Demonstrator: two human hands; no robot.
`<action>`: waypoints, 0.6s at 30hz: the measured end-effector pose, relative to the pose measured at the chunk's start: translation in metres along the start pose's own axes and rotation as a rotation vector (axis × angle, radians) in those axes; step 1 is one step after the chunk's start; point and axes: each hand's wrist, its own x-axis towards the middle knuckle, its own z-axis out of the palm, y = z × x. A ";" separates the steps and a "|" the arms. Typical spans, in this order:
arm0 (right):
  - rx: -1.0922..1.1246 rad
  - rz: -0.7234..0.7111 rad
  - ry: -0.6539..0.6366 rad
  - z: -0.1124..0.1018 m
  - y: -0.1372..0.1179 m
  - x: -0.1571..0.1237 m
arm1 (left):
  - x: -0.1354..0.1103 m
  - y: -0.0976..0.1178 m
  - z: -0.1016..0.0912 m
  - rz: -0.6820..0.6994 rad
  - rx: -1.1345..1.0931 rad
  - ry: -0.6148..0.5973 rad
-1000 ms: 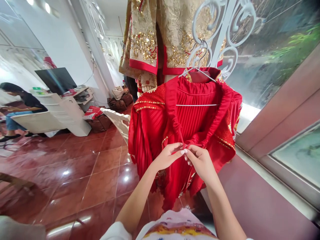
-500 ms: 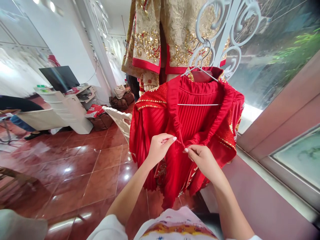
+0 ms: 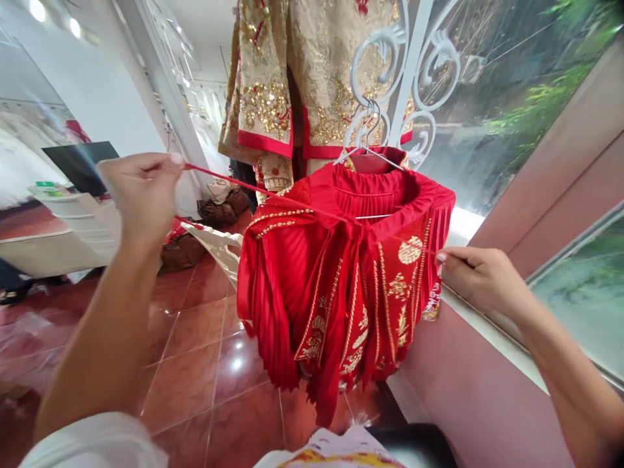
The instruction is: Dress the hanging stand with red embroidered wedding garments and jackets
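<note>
A red pleated skirt (image 3: 287,279) with gold-embroidered panels hangs in front of me on a wire hanger (image 3: 375,153). From its gathered waistband (image 3: 390,224) a thin red drawstring (image 3: 224,177) is pulled out to both sides. My left hand (image 3: 146,195), raised at the left, pinches one end of the cord, and that stretch looks taut. Out to the right, my right hand (image 3: 480,279) grips the other end between thumb and fingers, beside the skirt's edge. The waistband is bunched at the front, where the cord comes out.
Behind the skirt hangs a gold sequined garment (image 3: 341,97) with red trim, near a white scrollwork stand (image 3: 407,84). A window (image 3: 517,110) and ledge (image 3: 468,364) border the right side. A white chair (image 3: 217,244), brown bags (image 3: 219,211) and a dark monitor (image 3: 80,166) stand to the left.
My hands were close together at the waistband's front and have moved far apart, left and right, drawing the cord out. The waist opening has narrowed and the front edges have come together.
</note>
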 end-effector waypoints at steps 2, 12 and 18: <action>-0.062 0.019 0.073 0.008 0.021 0.015 | -0.002 -0.028 -0.003 -0.078 0.042 -0.061; -0.549 -0.078 0.445 0.096 -0.009 0.070 | -0.101 -0.006 0.074 0.039 0.336 0.092; -0.545 -0.060 0.448 0.114 -0.014 0.079 | -0.140 0.051 0.131 0.661 0.283 -0.368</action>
